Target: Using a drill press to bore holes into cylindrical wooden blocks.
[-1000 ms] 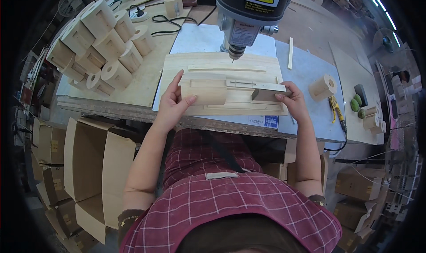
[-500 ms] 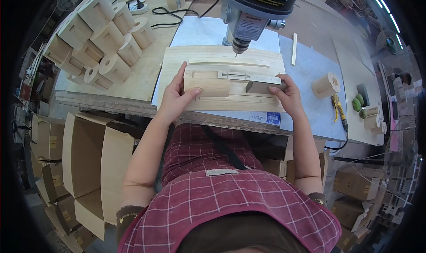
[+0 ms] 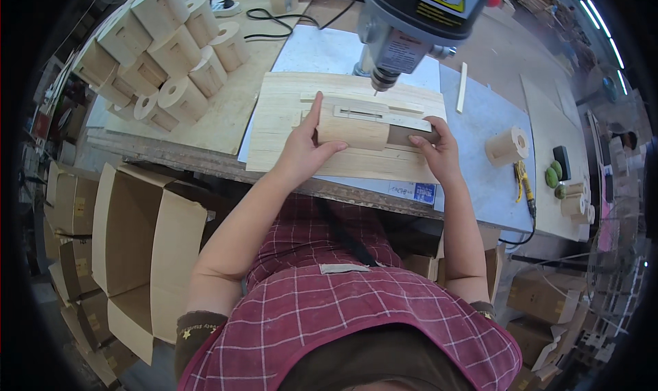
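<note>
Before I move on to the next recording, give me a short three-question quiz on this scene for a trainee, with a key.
1. Which machine stands beyond the pale board?
2. True or false: the right hand is gripping the yellow tool.
3. Fill the gap: the left hand holds a wooden block, and the big pile of wooden blocks is on the person's ____ side.

Key:
1. A drill.
2. False; it holds the slotted guide, and the yellow tool lies farther right on the table.
3. Left.
</note>
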Demonstrator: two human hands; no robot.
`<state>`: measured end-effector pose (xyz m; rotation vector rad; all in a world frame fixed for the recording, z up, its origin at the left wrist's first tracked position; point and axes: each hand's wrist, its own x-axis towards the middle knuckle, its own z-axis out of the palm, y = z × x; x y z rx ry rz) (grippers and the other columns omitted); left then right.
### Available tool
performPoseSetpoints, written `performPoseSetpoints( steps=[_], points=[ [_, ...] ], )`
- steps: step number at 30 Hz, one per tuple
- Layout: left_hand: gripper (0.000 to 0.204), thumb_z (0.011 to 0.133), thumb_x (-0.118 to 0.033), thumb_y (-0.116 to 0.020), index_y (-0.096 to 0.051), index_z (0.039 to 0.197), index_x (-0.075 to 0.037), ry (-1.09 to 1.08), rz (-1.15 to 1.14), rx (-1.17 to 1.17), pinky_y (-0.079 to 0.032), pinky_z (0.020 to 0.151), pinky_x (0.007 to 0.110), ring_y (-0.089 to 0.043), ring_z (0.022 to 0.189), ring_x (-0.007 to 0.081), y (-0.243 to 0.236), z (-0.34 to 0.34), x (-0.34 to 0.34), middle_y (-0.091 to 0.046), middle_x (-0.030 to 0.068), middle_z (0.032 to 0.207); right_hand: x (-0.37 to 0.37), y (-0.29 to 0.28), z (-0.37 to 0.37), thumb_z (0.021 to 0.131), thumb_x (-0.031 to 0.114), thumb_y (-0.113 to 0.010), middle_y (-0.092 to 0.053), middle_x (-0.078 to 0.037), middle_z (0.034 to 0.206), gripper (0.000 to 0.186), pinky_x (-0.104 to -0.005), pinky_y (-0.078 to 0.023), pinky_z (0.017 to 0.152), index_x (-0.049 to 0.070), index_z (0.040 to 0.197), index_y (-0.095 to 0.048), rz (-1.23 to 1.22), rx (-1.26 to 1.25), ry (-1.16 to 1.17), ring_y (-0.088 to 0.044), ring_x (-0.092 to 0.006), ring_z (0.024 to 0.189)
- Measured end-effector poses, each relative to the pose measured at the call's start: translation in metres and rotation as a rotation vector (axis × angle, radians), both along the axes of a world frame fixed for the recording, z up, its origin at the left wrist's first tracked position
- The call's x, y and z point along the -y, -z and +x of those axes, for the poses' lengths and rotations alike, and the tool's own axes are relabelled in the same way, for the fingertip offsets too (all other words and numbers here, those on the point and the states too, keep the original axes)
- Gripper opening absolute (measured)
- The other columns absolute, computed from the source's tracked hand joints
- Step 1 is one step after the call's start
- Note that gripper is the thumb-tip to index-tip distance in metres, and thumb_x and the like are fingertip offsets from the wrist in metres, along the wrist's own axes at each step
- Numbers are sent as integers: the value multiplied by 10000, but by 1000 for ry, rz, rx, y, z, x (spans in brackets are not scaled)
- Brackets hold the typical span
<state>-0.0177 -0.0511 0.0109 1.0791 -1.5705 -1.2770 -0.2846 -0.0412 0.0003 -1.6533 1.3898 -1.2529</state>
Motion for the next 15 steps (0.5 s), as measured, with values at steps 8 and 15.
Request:
performPoseSetpoints(
  steps=[8,15],
  points=[
    [781,767,-112,-643,-163,1380,-54,-219,-198,105,-448,687,250,-551,820,160,14,-36,-10,-536,176,1084,4,-18,-10,621,83,-739,-568,-59,873,379,-324,-406,692,72,968,-586,-165,-529,286,-470,-231,809],
    [755,797,-115,-601,-126,1378,-32,-152,-162,54,-452,699,282,-537,871,216,14,-33,10,-453,217,1181,21,-9,-14,670,58,-718,-528,-64,823,363,-269,-436,673,24,995,-559,-92,-236,235,-522,-170,783]
  ],
)
